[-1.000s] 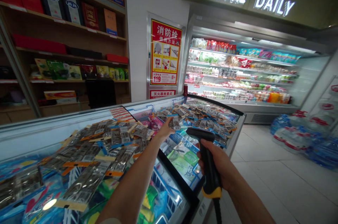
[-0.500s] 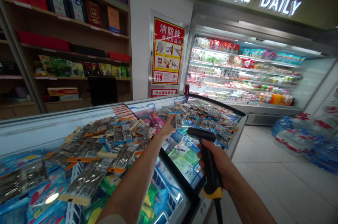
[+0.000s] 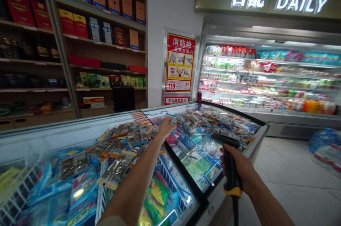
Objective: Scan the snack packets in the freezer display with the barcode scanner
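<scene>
My left hand (image 3: 166,127) reaches out over the middle of a glass-topped chest freezer, with a small clear-and-dark packet (image 3: 172,120) pinched at its fingertips. Left of that hand lies a heap of similar flat packets (image 3: 121,163) with orange, blue and tan edges. Another packet pile (image 3: 207,122) spreads across the far right glass. My right hand (image 3: 241,165) is wrapped round a black barcode scanner (image 3: 229,163) with a yellow base and a cable hanging down. The scanner's head points left, above the freezer's right side.
A black divider bar (image 3: 186,165) runs between the freezer's lids. Below the glass are white wire baskets (image 3: 21,190) and bagged goods. Wooden shelves (image 3: 103,50) with boxes stand behind. A lit chiller (image 3: 266,87) is at back right; wrapped bottles (image 3: 323,148) stand on the floor.
The view has turned left, so the surroundings sit farther right. My left hand has shifted left relative to the freezer, toward the divider, with the packet. The scanner remains in my right hand.
</scene>
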`<action>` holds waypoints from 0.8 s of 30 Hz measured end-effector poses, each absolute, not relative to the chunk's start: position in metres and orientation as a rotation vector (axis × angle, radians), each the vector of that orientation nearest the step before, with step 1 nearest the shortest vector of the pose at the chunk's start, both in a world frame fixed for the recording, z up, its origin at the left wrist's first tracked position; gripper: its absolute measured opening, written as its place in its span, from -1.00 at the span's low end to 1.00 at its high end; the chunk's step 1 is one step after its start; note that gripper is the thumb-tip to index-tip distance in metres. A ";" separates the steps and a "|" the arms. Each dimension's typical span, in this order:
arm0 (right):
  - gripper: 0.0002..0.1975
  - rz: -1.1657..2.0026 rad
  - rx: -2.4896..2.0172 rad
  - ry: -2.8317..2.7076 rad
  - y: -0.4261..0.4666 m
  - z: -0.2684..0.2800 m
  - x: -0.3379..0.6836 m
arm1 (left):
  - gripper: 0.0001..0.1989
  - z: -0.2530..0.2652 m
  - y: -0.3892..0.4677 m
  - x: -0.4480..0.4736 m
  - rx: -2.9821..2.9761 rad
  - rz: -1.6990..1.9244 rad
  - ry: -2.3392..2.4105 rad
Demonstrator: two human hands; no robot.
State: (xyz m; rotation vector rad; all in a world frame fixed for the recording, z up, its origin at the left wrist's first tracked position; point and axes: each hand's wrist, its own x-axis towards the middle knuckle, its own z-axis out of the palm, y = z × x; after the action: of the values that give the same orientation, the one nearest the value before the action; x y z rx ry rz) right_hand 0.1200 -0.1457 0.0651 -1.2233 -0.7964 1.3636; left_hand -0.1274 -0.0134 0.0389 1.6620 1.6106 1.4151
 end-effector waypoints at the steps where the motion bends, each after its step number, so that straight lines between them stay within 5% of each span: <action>1: -0.77 1.369 -1.221 -0.791 -0.145 0.065 0.121 | -0.54 0.043 -0.019 -0.141 1.719 1.393 1.724; 11: -0.78 1.384 -1.221 -0.818 -0.148 0.067 0.122 | -0.69 0.048 -0.086 -0.264 1.664 0.848 2.576; 15: -0.80 1.380 -1.209 -0.806 -0.144 0.064 0.128 | -0.59 0.053 -0.090 -0.263 1.525 0.808 2.874; 24: -0.74 1.334 -1.234 -0.751 -0.135 0.054 0.149 | -0.61 0.052 -0.007 -0.115 2.054 0.991 2.312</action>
State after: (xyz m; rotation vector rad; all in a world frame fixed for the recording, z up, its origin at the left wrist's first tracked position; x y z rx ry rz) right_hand 0.1488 -0.1345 0.0541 -1.2338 -0.7507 1.3338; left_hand -0.1150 -0.0074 0.0521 2.0536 2.3119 0.9907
